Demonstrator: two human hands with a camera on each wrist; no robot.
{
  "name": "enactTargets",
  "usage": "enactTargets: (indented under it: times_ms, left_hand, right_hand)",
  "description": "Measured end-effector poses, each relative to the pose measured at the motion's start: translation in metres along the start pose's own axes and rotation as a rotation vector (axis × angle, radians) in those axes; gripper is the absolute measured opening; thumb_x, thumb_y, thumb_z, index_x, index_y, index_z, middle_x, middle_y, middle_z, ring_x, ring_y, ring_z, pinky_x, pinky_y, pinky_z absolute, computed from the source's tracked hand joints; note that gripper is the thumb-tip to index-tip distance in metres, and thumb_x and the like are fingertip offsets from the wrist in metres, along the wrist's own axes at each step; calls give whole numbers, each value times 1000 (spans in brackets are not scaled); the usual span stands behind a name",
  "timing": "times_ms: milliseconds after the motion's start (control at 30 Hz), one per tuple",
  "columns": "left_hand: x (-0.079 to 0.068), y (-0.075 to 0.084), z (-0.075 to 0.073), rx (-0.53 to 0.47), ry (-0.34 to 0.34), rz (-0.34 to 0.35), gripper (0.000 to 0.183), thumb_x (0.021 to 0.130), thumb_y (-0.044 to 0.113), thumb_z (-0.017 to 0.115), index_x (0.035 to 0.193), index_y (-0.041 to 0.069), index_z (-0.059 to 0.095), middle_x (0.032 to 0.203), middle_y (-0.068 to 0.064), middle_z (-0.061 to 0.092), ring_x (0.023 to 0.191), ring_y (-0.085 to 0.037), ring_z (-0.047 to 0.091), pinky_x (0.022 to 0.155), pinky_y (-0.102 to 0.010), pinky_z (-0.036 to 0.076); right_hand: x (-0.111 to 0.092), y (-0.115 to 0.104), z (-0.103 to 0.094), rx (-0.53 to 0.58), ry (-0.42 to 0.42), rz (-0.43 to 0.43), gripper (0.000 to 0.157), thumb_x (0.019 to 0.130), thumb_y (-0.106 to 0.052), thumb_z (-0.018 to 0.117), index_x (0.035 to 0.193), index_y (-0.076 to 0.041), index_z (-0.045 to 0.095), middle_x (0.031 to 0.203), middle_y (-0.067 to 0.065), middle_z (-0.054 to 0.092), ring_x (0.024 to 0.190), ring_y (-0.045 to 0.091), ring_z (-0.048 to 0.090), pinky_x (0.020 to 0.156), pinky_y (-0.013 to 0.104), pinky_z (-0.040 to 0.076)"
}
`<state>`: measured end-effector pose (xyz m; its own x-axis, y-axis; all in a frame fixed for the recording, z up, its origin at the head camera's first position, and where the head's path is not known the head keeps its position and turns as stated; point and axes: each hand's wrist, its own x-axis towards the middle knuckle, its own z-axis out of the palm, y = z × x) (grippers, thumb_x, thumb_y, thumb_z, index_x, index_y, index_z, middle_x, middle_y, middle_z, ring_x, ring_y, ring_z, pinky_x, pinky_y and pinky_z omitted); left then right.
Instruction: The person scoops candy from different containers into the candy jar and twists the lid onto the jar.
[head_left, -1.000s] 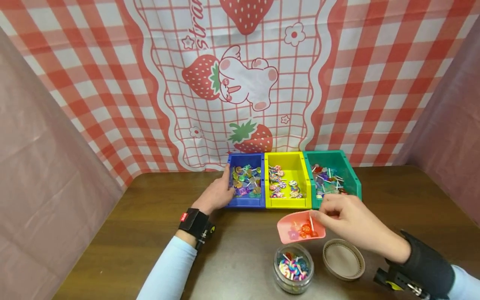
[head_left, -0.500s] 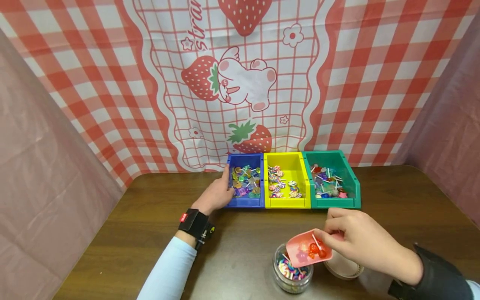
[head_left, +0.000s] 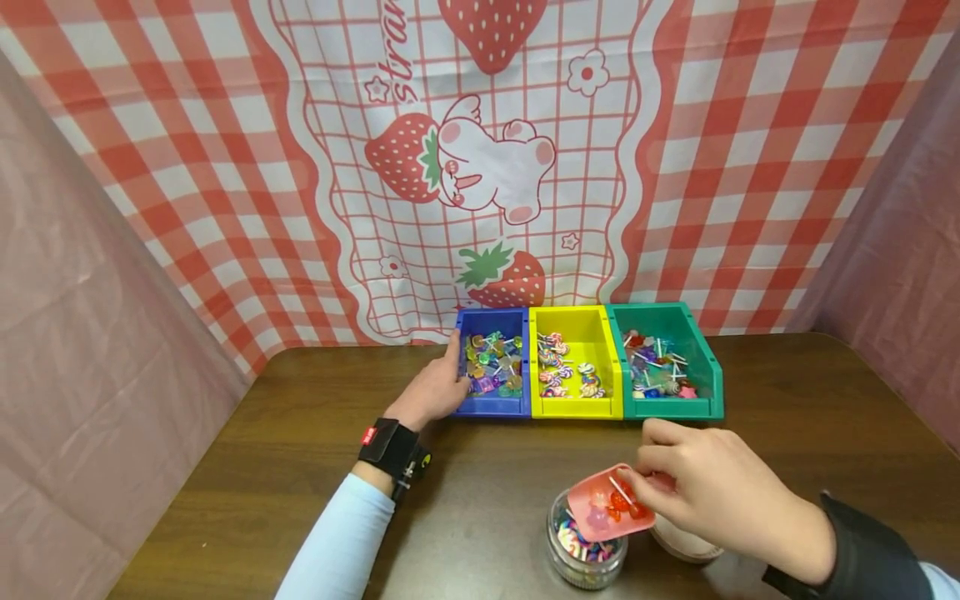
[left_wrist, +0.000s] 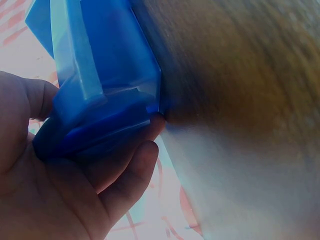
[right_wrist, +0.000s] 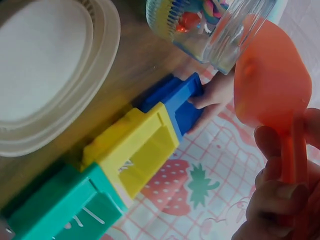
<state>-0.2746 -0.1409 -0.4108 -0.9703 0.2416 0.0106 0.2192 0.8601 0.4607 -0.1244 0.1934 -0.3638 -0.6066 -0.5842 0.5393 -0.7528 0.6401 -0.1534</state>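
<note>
My right hand (head_left: 727, 487) grips the handle of a pink scoop (right_wrist: 272, 75), tilted over the mouth of a clear glass jar (head_left: 588, 571). Red and pale candy-like pieces, one with a white stick, lie in the scoop. Swirled lollipop charms fill part of the jar. My left hand (head_left: 431, 390) holds the left side of the blue bin (head_left: 491, 406); in the left wrist view the bin's corner sits between thumb and fingers. That bin holds several translucent charms. Beside it, a yellow bin (head_left: 577, 408) contains striped lollipop charms, and a green bin (head_left: 671, 408) mixed ones.
A pale round lid (right_wrist: 45, 65) lies on the wooden table (head_left: 315, 467) right of the jar, partly hidden by my right hand in the head view. The three bins stand in a row before a red checked strawberry cloth (head_left: 720, 167). Pink cloth (head_left: 90, 333) hangs at both sides.
My right hand has brought the scoop toward me, from behind the jar to over its mouth, and shifted it slightly left at the end. The left hand stays on the blue bin.
</note>
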Motion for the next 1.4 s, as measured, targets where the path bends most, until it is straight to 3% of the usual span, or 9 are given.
enactTargets:
  times_ms: [133, 267, 367, 533, 733, 967, 1100, 1233, 1400]
  left_hand:
    - [0, 0, 0, 6, 5, 5, 82, 97, 17, 53, 159, 2, 1, 104, -15, 66, 82, -21, 58, 80, -38, 48]
    - [0, 1, -1, 6, 6, 5, 82, 97, 17, 53, 159, 2, 2, 104, -15, 65, 82, -21, 59, 79, -38, 48]
    - [0, 1, -1, 2, 5, -2, 82, 97, 17, 53, 159, 2, 2, 107, -16, 65, 83, -21, 59, 79, -38, 48]
    - [0, 1, 0, 5, 6, -8, 82, 97, 18, 53, 159, 2, 2, 115, -18, 65, 85, -21, 59, 81, -39, 48]
    - [1, 0, 1, 10, 11, -4, 82, 97, 18, 53, 159, 2, 2, 117, -18, 64, 86, -21, 59, 82, -38, 48]
    - [1, -1, 1, 3, 6, -3, 82, 97, 18, 53, 159, 2, 2, 118, -19, 65, 86, -21, 59, 83, -39, 48]
    - [1, -1, 1, -4, 6, 1, 82, 98, 18, 53, 159, 2, 1, 123, -21, 63, 89, -21, 59, 85, -39, 48]
    - [0, 0, 1, -5, 8, 1, 82, 97, 18, 53, 159, 2, 2, 126, -22, 62, 91, -21, 59, 86, -40, 49]
    - [-1, -2, -1, -6, 4, 11, 82, 97, 17, 54, 159, 1, 2, 120, -20, 64, 88, -20, 60, 84, -40, 49]
  right_hand:
    - [1, -3, -1, -50, 24, -66, 25, 68, -22, 86, 67, -30, 62, 74, -20, 36, 51, -9, 27, 46, 9, 22]
    - [1, -4, -3, -67, 39, -109, 20, 83, -31, 75, 68, -29, 63, 74, -19, 34, 52, -9, 25, 46, 10, 19]
    - [1, -5, -4, -71, 42, -121, 24, 89, -36, 68, 67, -29, 61, 74, -18, 33, 52, -8, 24, 46, 10, 18]
    - [3, -8, -7, -80, 43, -135, 25, 86, -33, 71, 66, -30, 57, 74, -18, 31, 52, -8, 23, 46, 10, 17]
    - [14, -5, -12, -78, 92, -134, 38, 99, -47, 49, 66, -30, 59, 74, -18, 34, 51, -8, 25, 44, 10, 19]
    - [54, 5, -10, -209, 30, -14, 20, 76, -25, 82, 67, -18, 66, 69, -10, 39, 50, 1, 32, 43, 19, 27]
    - [90, 15, 2, -272, -14, 46, 24, 80, -24, 82, 68, -10, 66, 66, -1, 42, 47, 10, 37, 43, 23, 33]
    - [129, 27, 22, -340, 3, 5, 26, 85, -22, 76, 68, -7, 65, 67, 3, 46, 46, 14, 39, 41, 25, 36]
    - [167, 30, 55, -513, -15, -150, 21, 86, -23, 78, 77, -4, 72, 74, 8, 51, 46, 18, 47, 42, 28, 43]
